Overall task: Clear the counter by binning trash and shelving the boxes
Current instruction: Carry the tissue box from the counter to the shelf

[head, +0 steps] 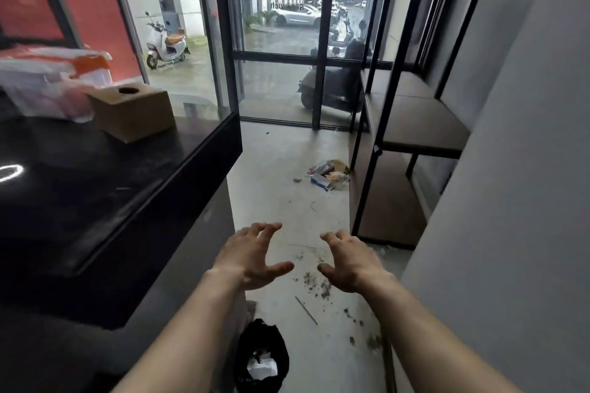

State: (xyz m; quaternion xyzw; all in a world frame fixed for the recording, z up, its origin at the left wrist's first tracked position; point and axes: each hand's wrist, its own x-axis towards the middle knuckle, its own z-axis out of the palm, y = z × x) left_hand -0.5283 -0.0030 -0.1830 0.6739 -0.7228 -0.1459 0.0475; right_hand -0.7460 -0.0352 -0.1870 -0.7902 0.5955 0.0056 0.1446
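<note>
Counter [95, 188] cropped left; bin [261, 357] partly hidden by left forearm.

1. Two bare forearms enter from the bottom edge, one from about 7 o'clock and one from about 5 o'clock, both uncovered as far back as the picture shows.
2. No sleeve, cuff or fabric edge shows on either arm.
3. The left hand [252, 257] is bare: no glove, and the wrist carries no band or watch.
4. The right hand [349, 263] is likewise ungloved, with a bare wrist.
5. The fingers [269, 228] seem free of rings, though motion blur softens them.
6. Nails look short and unpainted.
</note>
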